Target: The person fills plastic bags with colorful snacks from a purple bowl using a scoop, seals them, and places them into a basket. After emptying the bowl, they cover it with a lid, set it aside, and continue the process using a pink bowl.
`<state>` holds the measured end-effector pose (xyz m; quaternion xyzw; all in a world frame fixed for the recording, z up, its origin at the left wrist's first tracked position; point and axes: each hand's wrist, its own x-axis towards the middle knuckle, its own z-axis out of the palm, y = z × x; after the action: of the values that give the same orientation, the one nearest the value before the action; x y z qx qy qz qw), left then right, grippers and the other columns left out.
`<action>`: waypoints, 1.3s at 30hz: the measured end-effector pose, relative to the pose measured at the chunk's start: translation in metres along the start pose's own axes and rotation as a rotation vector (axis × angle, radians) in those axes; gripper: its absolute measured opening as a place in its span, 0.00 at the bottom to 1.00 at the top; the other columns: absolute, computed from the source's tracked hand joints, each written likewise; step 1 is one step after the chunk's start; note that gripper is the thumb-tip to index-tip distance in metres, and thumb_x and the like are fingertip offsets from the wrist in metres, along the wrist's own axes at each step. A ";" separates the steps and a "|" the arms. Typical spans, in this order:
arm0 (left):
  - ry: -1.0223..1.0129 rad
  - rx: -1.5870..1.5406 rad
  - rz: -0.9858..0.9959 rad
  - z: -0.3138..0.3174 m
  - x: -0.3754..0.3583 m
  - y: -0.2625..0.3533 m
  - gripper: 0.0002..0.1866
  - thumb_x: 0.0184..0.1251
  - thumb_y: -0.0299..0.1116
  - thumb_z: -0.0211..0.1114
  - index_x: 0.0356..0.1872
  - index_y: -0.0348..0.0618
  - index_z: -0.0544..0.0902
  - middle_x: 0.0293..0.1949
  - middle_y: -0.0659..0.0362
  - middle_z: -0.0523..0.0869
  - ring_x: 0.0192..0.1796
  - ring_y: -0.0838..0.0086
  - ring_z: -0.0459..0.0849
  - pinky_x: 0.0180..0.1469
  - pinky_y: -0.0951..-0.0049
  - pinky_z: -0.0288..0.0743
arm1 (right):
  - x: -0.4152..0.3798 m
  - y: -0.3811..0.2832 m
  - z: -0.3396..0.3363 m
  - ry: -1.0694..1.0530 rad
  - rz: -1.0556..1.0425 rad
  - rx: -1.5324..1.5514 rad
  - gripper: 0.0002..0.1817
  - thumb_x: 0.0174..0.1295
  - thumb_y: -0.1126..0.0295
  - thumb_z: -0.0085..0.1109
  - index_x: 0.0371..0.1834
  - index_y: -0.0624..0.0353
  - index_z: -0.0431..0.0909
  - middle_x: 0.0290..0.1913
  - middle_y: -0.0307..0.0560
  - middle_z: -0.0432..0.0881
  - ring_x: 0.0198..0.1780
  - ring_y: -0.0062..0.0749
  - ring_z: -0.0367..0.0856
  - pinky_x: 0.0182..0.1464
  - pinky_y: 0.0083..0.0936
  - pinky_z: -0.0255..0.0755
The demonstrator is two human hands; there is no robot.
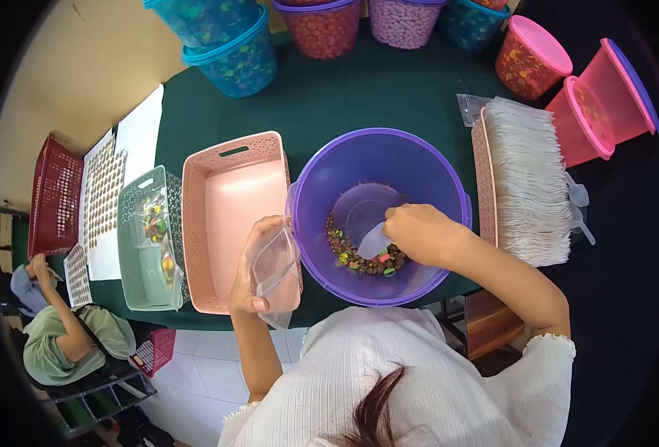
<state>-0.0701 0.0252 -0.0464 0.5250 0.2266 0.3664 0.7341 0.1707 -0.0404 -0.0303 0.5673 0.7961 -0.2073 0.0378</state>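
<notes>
My right hand (422, 235) reaches into a large purple tub (434, 175), fingers closed round the handle of a translucent white scoop (374, 242). The scoop's bowl is down at a mix of small brown, green, yellow and pink pieces (381, 264) that look like candy, covering part of the tub's bottom. At the tub's left side, my left hand (246, 276) grips a clear plastic bag (276, 276), which looks unfilled. Behind that hand stands a pink basket (225, 190). Its visible inside is bare.
A green basket (136, 261) at left holds filled bags. Right of the tub, a narrow pink basket (482, 186) holds many clear bags (530, 179). Lidded candy buckets (240, 71) line the back. Sticker sheets (106, 186) lie far left, near another person (76, 335).
</notes>
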 end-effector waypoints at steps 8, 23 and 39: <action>-0.014 0.049 0.030 -0.012 0.010 -0.004 0.54 0.15 0.58 0.71 0.51 0.36 0.65 0.46 0.53 0.68 0.52 0.64 0.67 0.54 0.68 0.57 | 0.038 -0.030 -0.010 -0.157 -0.099 -0.152 0.07 0.38 0.74 0.58 0.24 0.61 0.79 0.29 0.48 0.79 0.33 0.37 0.80 0.31 0.27 0.73; -0.098 -0.003 0.031 -0.032 0.052 0.009 0.55 0.23 0.64 0.67 0.53 0.32 0.62 0.51 0.50 0.67 0.55 0.64 0.66 0.57 0.66 0.56 | 0.018 -0.027 -0.002 -0.193 -0.141 -0.320 0.07 0.42 0.72 0.56 0.27 0.57 0.79 0.31 0.45 0.76 0.35 0.32 0.75 0.36 0.23 0.66; -0.158 0.120 0.040 -0.032 0.015 0.006 0.59 0.16 0.62 0.70 0.54 0.33 0.62 0.51 0.50 0.64 0.55 0.62 0.65 0.54 0.67 0.56 | 0.043 -0.017 0.000 -0.023 -0.151 -0.319 0.08 0.37 0.74 0.59 0.24 0.61 0.79 0.32 0.46 0.75 0.36 0.32 0.75 0.38 0.24 0.67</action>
<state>-0.0858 0.0572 -0.0513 0.5996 0.1788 0.3243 0.7095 0.1394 -0.0066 -0.0378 0.4904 0.8587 -0.0871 0.1207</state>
